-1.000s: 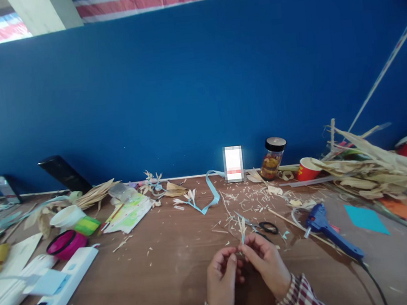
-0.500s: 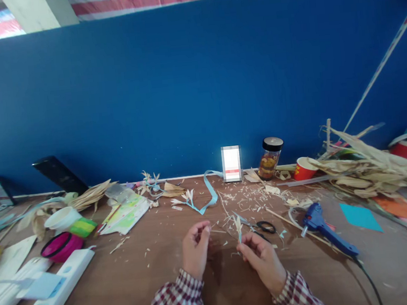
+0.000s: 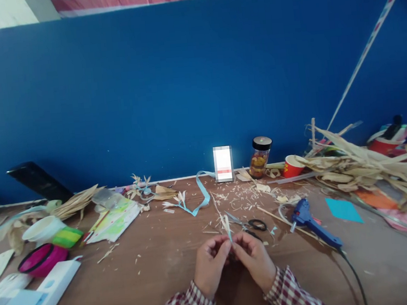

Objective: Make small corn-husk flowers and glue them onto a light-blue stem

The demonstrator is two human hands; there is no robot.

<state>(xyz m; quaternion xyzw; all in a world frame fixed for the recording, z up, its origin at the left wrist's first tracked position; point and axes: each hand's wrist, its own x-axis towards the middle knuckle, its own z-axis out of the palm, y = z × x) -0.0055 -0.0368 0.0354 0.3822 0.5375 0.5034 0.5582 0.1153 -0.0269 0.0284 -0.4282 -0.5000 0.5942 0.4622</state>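
Note:
My left hand (image 3: 214, 262) and my right hand (image 3: 254, 258) meet low in the middle of the view, fingertips pinched together. Between them stands a small corn-husk flower (image 3: 227, 227), its pale petals pointing up and its base wrapped in light blue. The lower end is hidden by my fingers. Just beyond my right hand lie black-handled scissors (image 3: 256, 225). Farther back, a light blue ribbon (image 3: 203, 193) curls across the table, its near end beside another pale flower sprig (image 3: 180, 200) with blue stems.
A blue glue gun (image 3: 313, 223) with a cable lies to the right, near a blue paper square (image 3: 344, 210). Dried husks (image 3: 348, 162), a red cup (image 3: 293, 166) and a lidded jar (image 3: 260, 157) stand behind. On the left are a power strip (image 3: 46, 297) and a magenta container (image 3: 43, 261).
My left hand has moved right and joined my right hand at the husk flower. The view has shifted slightly, so the table things appear farther left.

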